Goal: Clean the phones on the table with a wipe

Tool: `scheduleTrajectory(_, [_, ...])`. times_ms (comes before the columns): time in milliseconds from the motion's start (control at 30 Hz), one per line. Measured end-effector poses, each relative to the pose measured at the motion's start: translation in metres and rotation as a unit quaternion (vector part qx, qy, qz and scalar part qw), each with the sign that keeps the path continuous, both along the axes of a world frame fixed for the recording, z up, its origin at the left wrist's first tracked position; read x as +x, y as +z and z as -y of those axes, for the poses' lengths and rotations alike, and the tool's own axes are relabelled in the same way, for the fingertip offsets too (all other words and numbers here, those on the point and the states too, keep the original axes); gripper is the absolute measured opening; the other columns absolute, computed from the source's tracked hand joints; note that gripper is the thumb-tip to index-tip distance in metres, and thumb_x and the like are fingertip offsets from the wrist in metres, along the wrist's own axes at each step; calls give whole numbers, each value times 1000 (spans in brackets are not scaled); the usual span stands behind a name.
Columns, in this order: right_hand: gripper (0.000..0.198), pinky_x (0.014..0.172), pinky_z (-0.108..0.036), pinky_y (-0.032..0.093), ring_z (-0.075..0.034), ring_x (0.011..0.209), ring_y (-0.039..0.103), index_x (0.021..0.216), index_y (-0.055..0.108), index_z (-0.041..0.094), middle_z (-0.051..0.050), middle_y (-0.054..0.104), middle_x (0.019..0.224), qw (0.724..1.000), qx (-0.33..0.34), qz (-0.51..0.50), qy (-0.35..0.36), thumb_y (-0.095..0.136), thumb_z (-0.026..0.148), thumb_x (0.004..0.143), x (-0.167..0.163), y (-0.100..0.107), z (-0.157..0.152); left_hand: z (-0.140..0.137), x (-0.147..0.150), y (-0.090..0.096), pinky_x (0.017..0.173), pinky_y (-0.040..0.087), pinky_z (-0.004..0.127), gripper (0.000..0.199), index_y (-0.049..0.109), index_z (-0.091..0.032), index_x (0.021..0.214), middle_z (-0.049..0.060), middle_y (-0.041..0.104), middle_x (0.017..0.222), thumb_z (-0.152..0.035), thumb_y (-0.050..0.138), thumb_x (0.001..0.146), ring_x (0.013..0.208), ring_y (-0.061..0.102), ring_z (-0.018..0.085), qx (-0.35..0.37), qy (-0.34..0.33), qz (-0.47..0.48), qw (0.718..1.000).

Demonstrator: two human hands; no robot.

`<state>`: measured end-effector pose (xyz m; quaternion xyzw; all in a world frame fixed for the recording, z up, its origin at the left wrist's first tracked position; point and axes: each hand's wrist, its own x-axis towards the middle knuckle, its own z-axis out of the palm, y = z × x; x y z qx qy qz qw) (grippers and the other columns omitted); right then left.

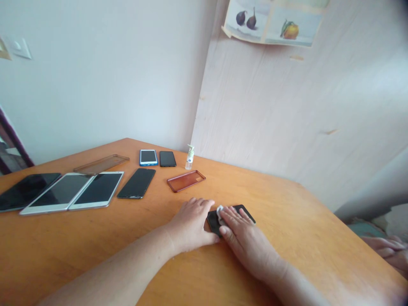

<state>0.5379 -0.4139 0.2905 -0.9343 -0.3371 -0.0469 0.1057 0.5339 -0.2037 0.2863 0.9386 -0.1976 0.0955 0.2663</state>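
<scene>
A black smartphone lies on the wooden table in front of me. My left hand grips its left end, thumb at the near edge and fingers at the far side. Over the phone's surface, my right hand presses a small white wipe, which shows past the fingertips and is mostly covered by them. The middle of the phone is hidden under the right hand. Just beyond, a clear reddish phone case and a small pump bottle with clear liquid stand apart from both hands.
On the table, another dark phone, two white tablets, a dark tablet, a clear case, a blue-cased phone and a small black phone lie leftward. Another person's hands appear at right.
</scene>
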Motion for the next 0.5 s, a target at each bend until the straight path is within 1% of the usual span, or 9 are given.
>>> scheduleTrajectory(100, [51,115,-59,29,-29,140,40,142,50,13,-17,51,145,992,-1,43,-118,32,40,104,26,-15,19,1,-1,1,96,44,46,80,51,-20,130,12,63,121,-45,82,61,112,56,35,5,6,-8,1000])
scheduleTrajectory(133, [51,114,-59,29,-30,140,40,142,50,12,-18,51,145,990,-3,50,-136,32,40,104,30,-17,21,2,-1,1,96,44,46,83,50,-20,132,12,63,121,-45,83,61,112,56,35,5,9,-8,1000])
scheduleTrajectory(167, [51,114,-59,28,-30,140,40,142,49,12,-18,51,145,989,-6,52,-136,33,40,103,30,-18,20,2,-1,1,97,44,47,85,48,-19,134,13,62,121,-45,83,60,112,56,35,3,13,-9,1000])
scheduleTrajectory(233, [52,117,-57,25,-29,142,36,145,46,12,-16,47,149,995,-9,41,-89,35,40,103,20,-12,10,2,-1,0,98,44,47,88,45,-18,137,14,62,123,-44,82,61,114,56,36,-6,19,-12,1000])
scheduleTrajectory(333, [53,120,-53,20,-25,145,30,149,40,16,-11,38,155,999,-10,-9,40,32,42,104,-4,5,-15,2,-1,-3,100,43,46,89,39,-16,141,16,60,126,-37,78,65,116,55,35,-15,25,-14,999])
scheduleTrajectory(367, [53,120,-52,19,-24,146,28,150,39,17,-10,37,156,997,-11,-21,68,31,42,104,-10,9,-20,2,-1,-3,100,43,46,88,37,-15,143,17,60,127,-35,76,66,116,55,35,-16,25,-13,999])
scheduleTrajectory(400, [53,120,-52,18,-23,146,28,150,39,19,-9,36,156,996,-13,-28,82,29,43,105,-12,12,-24,1,-1,-3,100,43,46,89,35,-14,144,18,59,127,-33,74,67,117,55,35,-16,24,-12,999])
scheduleTrajectory(433, [52,120,-53,18,-23,146,28,150,39,19,-9,37,156,996,-14,-28,78,28,43,105,-11,13,-24,1,-1,-2,100,43,47,90,34,-14,145,18,59,128,-33,74,67,117,55,35,-17,24,-12,999])
scheduleTrajectory(500, [52,119,-56,19,-25,145,31,149,41,18,-10,40,154,999,-20,-13,25,27,41,105,1,9,-16,2,-2,-1,100,43,47,93,34,-14,145,17,60,126,-38,76,65,117,55,36,-20,27,-17,999])
